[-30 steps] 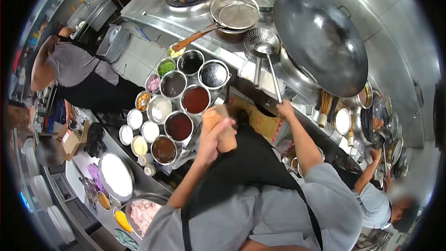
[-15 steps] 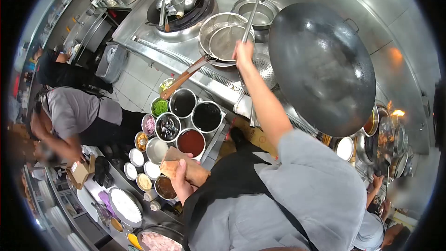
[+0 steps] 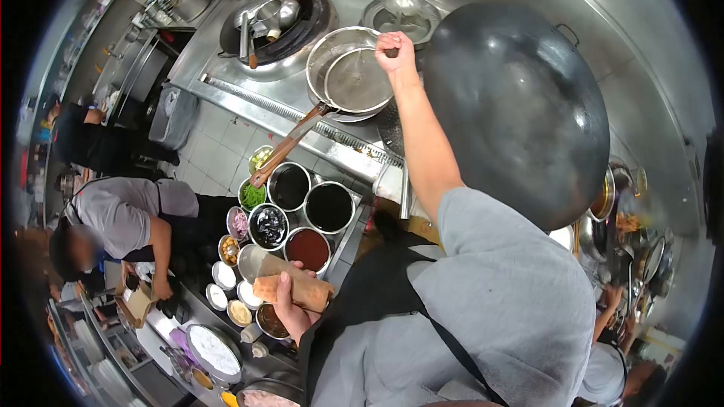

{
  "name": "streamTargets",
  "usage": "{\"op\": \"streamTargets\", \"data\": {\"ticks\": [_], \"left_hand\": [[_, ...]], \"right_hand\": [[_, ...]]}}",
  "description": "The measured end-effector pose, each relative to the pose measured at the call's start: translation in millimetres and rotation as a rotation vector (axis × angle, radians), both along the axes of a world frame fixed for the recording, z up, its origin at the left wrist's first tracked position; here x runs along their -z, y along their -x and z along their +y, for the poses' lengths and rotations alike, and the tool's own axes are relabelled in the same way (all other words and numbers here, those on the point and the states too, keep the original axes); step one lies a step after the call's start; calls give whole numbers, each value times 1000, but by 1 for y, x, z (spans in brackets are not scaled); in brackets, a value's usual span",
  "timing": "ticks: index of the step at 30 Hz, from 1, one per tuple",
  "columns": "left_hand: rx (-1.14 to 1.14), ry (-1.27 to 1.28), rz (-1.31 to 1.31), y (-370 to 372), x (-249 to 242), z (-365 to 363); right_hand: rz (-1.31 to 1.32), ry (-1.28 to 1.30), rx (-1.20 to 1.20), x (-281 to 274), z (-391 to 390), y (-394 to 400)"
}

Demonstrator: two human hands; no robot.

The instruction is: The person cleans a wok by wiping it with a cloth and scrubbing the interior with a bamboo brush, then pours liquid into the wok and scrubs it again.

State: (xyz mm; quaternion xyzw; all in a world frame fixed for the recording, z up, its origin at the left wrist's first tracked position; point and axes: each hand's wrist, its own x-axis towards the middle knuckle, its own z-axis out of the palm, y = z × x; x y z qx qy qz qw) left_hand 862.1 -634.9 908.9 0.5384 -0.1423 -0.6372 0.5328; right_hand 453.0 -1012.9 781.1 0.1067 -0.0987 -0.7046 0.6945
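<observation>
While LH (image 3: 291, 309) grips tan roll (image 3: 308, 289), RH (image 3: 397, 53) fisted

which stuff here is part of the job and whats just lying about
Likely in the job:
tan block, in the left hand
what looks like a handle end, in the right hand
metal basin just beyond it

Apparently just standing by:
mesh strainer
chopped greens
grey bin
</observation>
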Motion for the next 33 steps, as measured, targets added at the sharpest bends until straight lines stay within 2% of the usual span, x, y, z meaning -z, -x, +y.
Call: {"op": "streamTargets", "data": {"ticks": [3, 5, 7, 10, 11, 13, 15, 17, 19, 21, 22, 23, 25, 27, 28, 30, 31, 33], "left_hand": [[54, 32, 84, -9, 11, 0], [131, 45, 63, -12, 12, 0], [156, 134, 38, -11, 6, 4], [211, 105, 165, -30, 7, 10], [216, 85, 206, -37, 10, 11], [289, 98, 292, -50, 13, 18], [348, 110, 353, -58, 13, 26], [426, 149, 304, -61, 23, 33], [478, 63, 272, -59, 28, 42], [531, 3, 285, -54, 43, 51], [560, -27, 350, -50, 49, 56], [585, -9, 311, -45, 54, 62], [660, 16, 302, -37, 60, 72], [682, 28, 273, -27, 55, 81], [689, 39, 244, -23, 52, 86], [677, 60, 209, -15, 42, 94], [653, 78, 176, -12, 36, 97], [647, 87, 156, -8, 22, 103]], "right_hand": [[123, 109, 112, -54, 40, -14], [88, 119, 135, -106, 83, -26], [62, 162, 101, -148, 123, -33], [152, 99, 99, -186, 185, -43], [108, 118, 20, -194, 211, -46], [163, 27, -28, -194, 255, -46], [109, -40, -165, -188, 306, -48], [139, -173, -125, -171, 352, -47], [233, -333, -121, -150, 393, -46], [527, -382, -124, -121, 428, -50], [684, -460, -152, -106, 445, -51], [870, -630, -130, -91, 461, -53], [1893, -787, -92, -87, 497, -84], [2197, -991, 18, -72, 532, -112], [2434, -942, 171, -27, 547, -106], [2354, -906, 223, -26, 566, -140], [2403, -873, 307, -3, 570, -149], [2320, -808, 156, 26, 575, -160]]}}
